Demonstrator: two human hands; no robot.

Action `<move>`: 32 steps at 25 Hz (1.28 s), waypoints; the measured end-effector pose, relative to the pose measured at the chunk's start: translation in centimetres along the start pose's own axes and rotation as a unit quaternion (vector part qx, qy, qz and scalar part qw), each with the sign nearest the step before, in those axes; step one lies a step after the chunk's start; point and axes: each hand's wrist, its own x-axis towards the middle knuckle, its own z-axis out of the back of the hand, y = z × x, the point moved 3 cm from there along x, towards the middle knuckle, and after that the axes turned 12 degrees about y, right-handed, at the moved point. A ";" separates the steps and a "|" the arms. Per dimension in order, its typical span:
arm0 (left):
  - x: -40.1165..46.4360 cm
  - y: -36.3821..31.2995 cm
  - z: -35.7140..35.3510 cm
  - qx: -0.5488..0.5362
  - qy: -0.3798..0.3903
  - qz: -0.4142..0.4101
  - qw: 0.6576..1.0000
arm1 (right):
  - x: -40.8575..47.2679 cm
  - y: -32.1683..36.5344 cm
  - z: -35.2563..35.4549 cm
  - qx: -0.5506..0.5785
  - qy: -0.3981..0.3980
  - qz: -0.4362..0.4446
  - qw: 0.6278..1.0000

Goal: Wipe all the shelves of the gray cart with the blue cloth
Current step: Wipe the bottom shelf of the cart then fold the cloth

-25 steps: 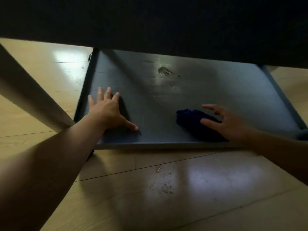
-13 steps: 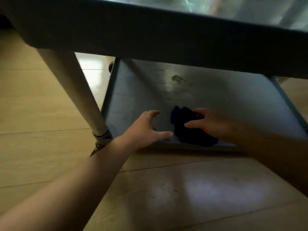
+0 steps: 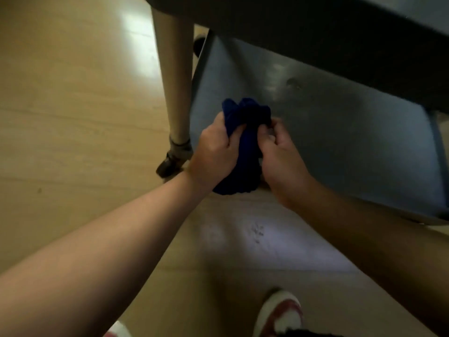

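The blue cloth (image 3: 245, 142) is bunched up between both my hands, lifted off the shelf. My left hand (image 3: 213, 152) grips its left side and my right hand (image 3: 279, 159) pinches its right side. Both hands hover over the front left corner of the gray cart's bottom shelf (image 3: 352, 147). A scuff mark (image 3: 291, 82) shows further back on that shelf. The dark underside of the shelf above (image 3: 315, 27) covers the shelf's far part.
The cart's beige leg (image 3: 175, 76) stands left of my hands, with a black caster (image 3: 170, 165) below it. Light wooden floor (image 3: 73, 117) lies all around. My red and white shoes (image 3: 279, 314) are at the bottom edge. Small crumbs (image 3: 257, 232) dot the floor.
The cloth lay on the shelf under my right hand; now both hands hold it bunched up above the shelf's front edge. My view rose and tilted downward.
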 end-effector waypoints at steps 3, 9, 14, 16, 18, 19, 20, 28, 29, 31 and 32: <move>-4.5 -4.8 2.2 0.004 0.002 0.053 0.999 | -4.9 3.5 -3.3 -0.033 -0.032 -0.021 0.999; -12.3 -20.5 11.0 -0.069 0.032 0.121 0.990 | -17.0 18.3 -7.0 -0.060 0.013 0.006 0.998; -15.1 -37.9 21.4 -0.162 0.117 0.125 0.972 | -25.1 35.4 -5.5 -0.067 0.110 0.044 0.991; -14.8 -44.2 24.0 -0.186 0.140 0.107 0.967 | -27.3 41.4 -3.6 -0.041 0.132 0.071 0.988; -14.1 -50.2 26.0 -0.180 0.154 0.090 0.967 | -29.4 47.0 -1.3 -0.014 0.151 0.096 0.984; -13.6 -53.0 26.8 -0.173 0.158 0.080 0.969 | -30.2 49.6 -0.1 -0.006 0.158 0.107 0.982; -13.0 -55.6 27.4 -0.169 0.162 0.072 0.970 | -30.7 51.9 1.3 0.000 0.160 0.117 0.980; -3.2 -72.1 26.4 -0.209 0.155 0.050 0.964 | -32.0 66.8 13.1 0.003 0.121 0.171 0.978; -1.5 -72.9 26.0 -0.202 0.159 0.053 0.965 | -31.2 67.7 14.0 0.011 0.109 0.151 0.982; 2.4 -73.2 25.3 -0.179 0.169 0.082 0.966 | -28.8 68.5 15.6 0.050 0.088 0.088 0.991; 4.3 -72.7 24.9 -0.171 0.171 0.109 0.964 | -27.4 68.5 16.1 0.068 0.078 0.052 0.993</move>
